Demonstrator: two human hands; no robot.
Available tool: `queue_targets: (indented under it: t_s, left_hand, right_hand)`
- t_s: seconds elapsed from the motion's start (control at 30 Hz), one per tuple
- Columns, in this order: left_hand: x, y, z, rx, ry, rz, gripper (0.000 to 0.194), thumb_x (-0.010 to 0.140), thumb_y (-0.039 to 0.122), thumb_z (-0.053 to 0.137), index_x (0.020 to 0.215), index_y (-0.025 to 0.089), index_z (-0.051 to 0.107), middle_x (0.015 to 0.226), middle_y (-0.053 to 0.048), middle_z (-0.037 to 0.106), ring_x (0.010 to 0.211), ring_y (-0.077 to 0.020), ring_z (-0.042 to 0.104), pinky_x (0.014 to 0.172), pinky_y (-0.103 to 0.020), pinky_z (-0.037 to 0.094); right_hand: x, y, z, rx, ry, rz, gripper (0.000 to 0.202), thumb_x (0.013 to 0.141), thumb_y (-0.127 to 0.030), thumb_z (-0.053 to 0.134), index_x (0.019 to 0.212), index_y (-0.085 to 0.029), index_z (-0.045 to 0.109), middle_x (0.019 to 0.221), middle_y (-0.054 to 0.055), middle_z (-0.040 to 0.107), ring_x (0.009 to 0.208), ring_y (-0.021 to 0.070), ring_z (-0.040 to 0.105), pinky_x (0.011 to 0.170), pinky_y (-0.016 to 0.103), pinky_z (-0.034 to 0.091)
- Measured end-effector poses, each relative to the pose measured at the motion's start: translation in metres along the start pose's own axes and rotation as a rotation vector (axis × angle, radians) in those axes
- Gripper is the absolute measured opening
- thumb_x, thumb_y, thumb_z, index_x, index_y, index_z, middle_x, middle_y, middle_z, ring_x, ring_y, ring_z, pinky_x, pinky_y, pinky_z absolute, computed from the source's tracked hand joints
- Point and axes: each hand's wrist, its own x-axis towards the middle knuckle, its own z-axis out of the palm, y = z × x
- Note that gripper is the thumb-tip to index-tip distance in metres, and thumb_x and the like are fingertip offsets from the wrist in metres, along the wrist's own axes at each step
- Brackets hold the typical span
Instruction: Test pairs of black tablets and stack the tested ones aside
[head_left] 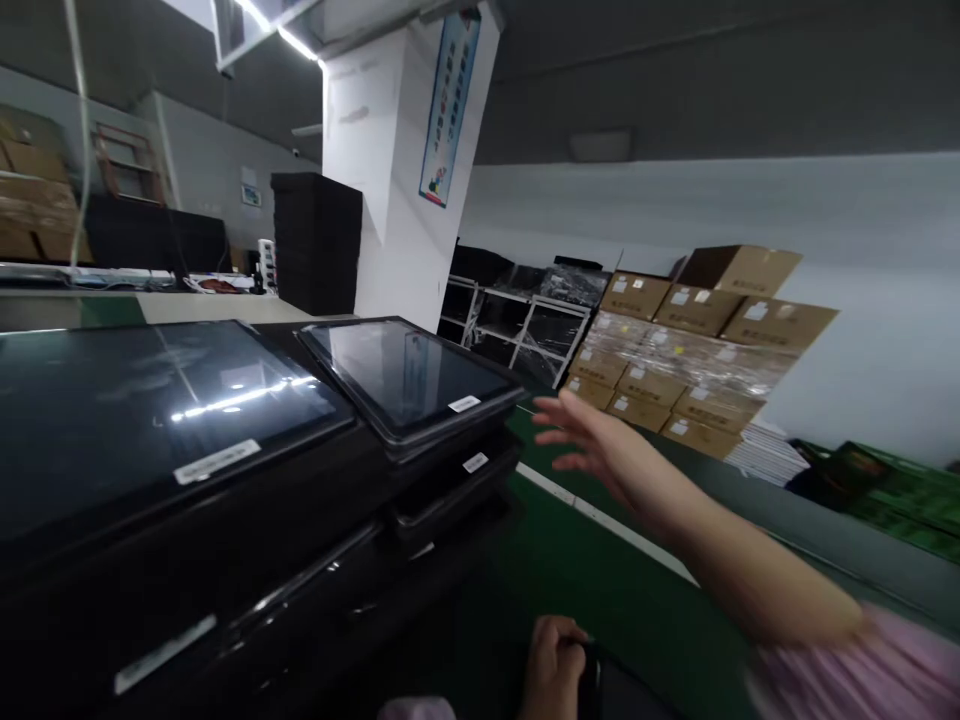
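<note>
A dark flat panel (626,690) lies at the bottom edge of the view, partly cut off, its corner gripped by the left hand (553,668), thumb and fingers curled over it. The right hand (581,440) is open and holding nothing, fingers spread just beside the right corner of a screen panel (416,375) topping the nearer stack.

Green surface (555,545) runs between that stack and a white strip (600,515), beneath the right forearm. The panels' edges overhang unevenly; a larger screen panel (135,400) closes off the left. Beyond stand a white pillar (379,120), a tall black stack (316,245), wrapped cartons (667,370) and green crates (900,495).

White labels (465,404) mark the panels, their print too small to read; the blue banner (450,105) carries blurred characters.
</note>
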Motion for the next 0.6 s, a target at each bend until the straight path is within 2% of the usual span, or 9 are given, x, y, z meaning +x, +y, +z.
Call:
queue_targets:
  t_s: [0.1, 0.23, 0.33, 0.47, 0.53, 0.6]
  left_hand:
    - [0.007, -0.007, -0.001, -0.045, 0.010, -0.050, 0.024, 0.081, 0.026, 0.047, 0.096, 0.014, 0.062, 0.110, -0.014, 0.060, 0.113, -0.0288, 0.057, 0.104, -0.038, 0.037]
    - [0.013, -0.011, -0.002, -0.115, 0.017, -0.103, 0.026, 0.085, 0.029, 0.045, 0.098, 0.015, 0.062, 0.108, -0.013, 0.061, 0.110, -0.0293, 0.058, 0.099, -0.039, 0.039]
    - [0.015, -0.014, 0.000, -0.146, 0.025, -0.131, 0.024, 0.083, 0.030, 0.046, 0.095, 0.015, 0.061, 0.108, -0.013, 0.059, 0.110, -0.0290, 0.057, 0.099, -0.038, 0.038]
    - [0.014, -0.015, 0.001, -0.186, 0.009, -0.128, 0.019, 0.082, 0.030, 0.050, 0.092, 0.018, 0.060, 0.108, -0.010, 0.058, 0.110, -0.0267, 0.055, 0.101, -0.035, 0.038]
    - [0.013, -0.015, 0.001, -0.202, 0.003, -0.121, 0.015, 0.082, 0.029, 0.052, 0.089, 0.018, 0.060, 0.104, -0.009, 0.057, 0.107, -0.0267, 0.055, 0.099, -0.035, 0.039]
    - [0.011, -0.013, 0.001, -0.214, -0.001, -0.126, 0.012, 0.082, 0.028, 0.053, 0.087, 0.019, 0.059, 0.099, -0.009, 0.056, 0.104, -0.0270, 0.056, 0.097, -0.036, 0.040]
  right_hand:
    - [0.041, -0.030, 0.017, -0.039, -0.032, 0.051, 0.049, 0.098, -0.059, 0.049, 0.100, -0.019, 0.077, 0.121, 0.012, 0.073, 0.102, 0.0220, 0.066, 0.071, 0.026, 0.053]
    - [0.056, -0.043, 0.027, -0.094, -0.025, 0.108, 0.024, 0.093, -0.035, 0.068, 0.079, -0.018, 0.077, 0.099, 0.009, 0.077, 0.089, 0.0177, 0.066, 0.067, 0.023, 0.051]
    - [0.047, -0.037, 0.029, -0.079, 0.025, 0.111, 0.023, 0.091, -0.032, 0.071, 0.072, -0.018, 0.075, 0.100, 0.007, 0.077, 0.090, 0.0150, 0.066, 0.068, 0.019, 0.051]
    - [0.024, -0.026, 0.022, -0.012, 0.032, 0.119, 0.023, 0.092, -0.034, 0.069, 0.078, -0.017, 0.076, 0.098, 0.006, 0.077, 0.086, 0.0142, 0.068, 0.065, 0.016, 0.055]
    - [0.013, -0.025, 0.016, 0.044, 0.031, 0.132, 0.019, 0.092, -0.029, 0.068, 0.079, -0.017, 0.075, 0.088, 0.005, 0.076, 0.075, 0.0135, 0.069, 0.062, 0.017, 0.058]
    - [0.005, -0.028, 0.012, 0.179, 0.072, 0.052, 0.010, 0.086, -0.017, 0.071, 0.076, -0.015, 0.074, 0.073, 0.005, 0.073, 0.059, 0.0141, 0.067, 0.052, 0.020, 0.059]
